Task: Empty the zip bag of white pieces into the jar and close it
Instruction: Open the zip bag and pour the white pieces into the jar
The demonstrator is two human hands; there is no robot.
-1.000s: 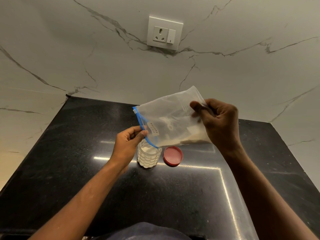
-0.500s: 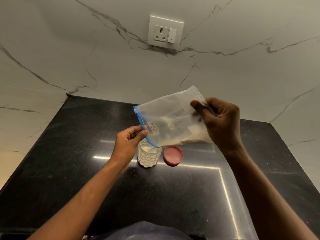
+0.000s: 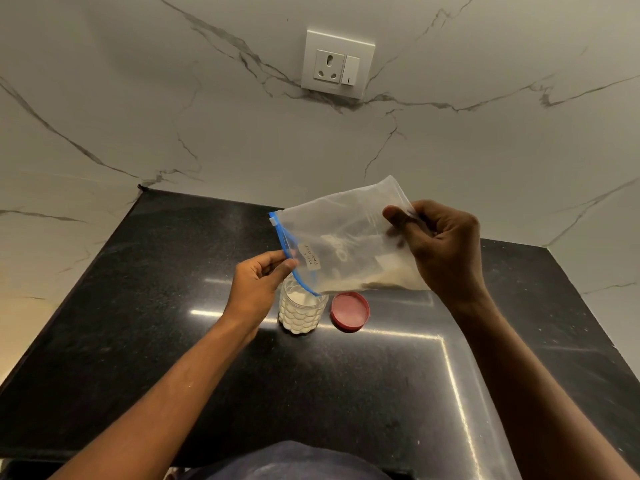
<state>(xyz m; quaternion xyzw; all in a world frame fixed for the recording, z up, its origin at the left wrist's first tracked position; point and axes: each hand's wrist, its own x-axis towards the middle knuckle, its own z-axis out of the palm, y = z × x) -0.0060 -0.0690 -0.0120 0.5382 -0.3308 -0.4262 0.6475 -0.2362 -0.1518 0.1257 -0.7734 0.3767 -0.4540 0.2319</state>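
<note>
Black stone worktop [image 3: 145, 341] against veined marble wall [image 3: 138, 98], socket plate [image 3: 337, 64] above rear edge. Zip bag [image 3: 341, 237] held tilted over worktop's centre, blue zip edge [image 3: 294, 265] lowest, dipping into open jar [image 3: 302, 311]; pale remnant along bag's lower fold. Right hand [image 3: 445, 247], grip pinching bag's upper rear corner. Left hand [image 3: 258, 285], grip pinching zip edge just above jar rim. Jar near full with white pieces. Red lid [image 3: 349, 311] flat just right of jar, apart from it.

Handwritten label [image 3: 309, 261] on zip bag [image 3: 341, 237], illegible.
</note>
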